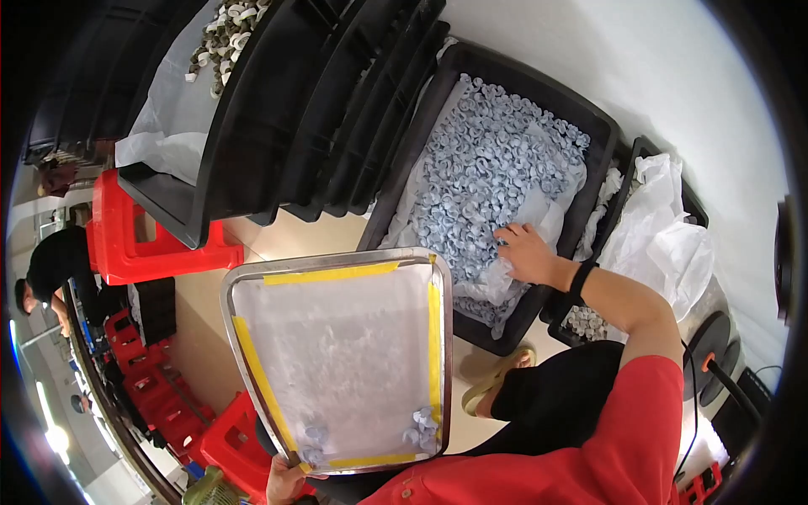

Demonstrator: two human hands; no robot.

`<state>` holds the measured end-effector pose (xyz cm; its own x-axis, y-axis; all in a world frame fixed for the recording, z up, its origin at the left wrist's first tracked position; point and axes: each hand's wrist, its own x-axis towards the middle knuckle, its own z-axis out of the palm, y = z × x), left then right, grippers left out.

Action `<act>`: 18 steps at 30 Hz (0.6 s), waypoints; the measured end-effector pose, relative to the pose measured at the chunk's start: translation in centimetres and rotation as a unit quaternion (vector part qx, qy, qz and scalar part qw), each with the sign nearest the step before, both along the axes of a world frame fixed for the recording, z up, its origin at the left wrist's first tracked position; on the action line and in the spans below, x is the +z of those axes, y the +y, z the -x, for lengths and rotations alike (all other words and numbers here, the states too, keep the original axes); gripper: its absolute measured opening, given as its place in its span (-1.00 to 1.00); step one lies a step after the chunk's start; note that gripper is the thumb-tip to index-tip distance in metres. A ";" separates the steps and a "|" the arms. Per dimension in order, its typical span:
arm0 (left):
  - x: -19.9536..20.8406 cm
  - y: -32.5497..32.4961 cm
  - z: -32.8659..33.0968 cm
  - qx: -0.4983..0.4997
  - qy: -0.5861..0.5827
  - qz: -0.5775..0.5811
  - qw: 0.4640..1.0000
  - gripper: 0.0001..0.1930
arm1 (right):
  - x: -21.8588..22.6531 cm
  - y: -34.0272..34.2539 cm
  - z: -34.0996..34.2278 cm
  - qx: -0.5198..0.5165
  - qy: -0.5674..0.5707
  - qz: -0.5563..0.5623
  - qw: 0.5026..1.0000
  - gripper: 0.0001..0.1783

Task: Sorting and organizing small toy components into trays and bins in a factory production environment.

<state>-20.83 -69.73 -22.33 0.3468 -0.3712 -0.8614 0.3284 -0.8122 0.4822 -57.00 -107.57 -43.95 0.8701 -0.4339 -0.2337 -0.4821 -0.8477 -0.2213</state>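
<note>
My left hand [286, 481] is closed on the lower left corner of a metal-rimmed tray [337, 324]. The tray is lined with white sheeting, taped down with yellow strips. A few small blue-grey curled pieces [423, 429] lie along its near end. My right hand [530, 255] reaches into a black plastic crate [606, 126], its fingers apart and bent over a heap of similar blue-grey pieces [484, 168]. Crumpled white paper [543, 219] lies around and under that hand. Whether a fingertip touches a piece is hard to make out.
Stacked black crates [278, 109] rise at the upper left, the top one holding dark and white pieces [231, 42]. Another crate with white paper [665, 227] stands to the right. Red stools [143, 236] and a person in dark clothes [59, 265] are at the left.
</note>
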 end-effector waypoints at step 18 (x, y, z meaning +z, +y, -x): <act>-4.1 -2.8 -4.1 -0.073 0.071 0.077 0.992 -0.87 | 12.0 -5.4 0.3 -0.468 -0.400 -0.590 0.522 -0.68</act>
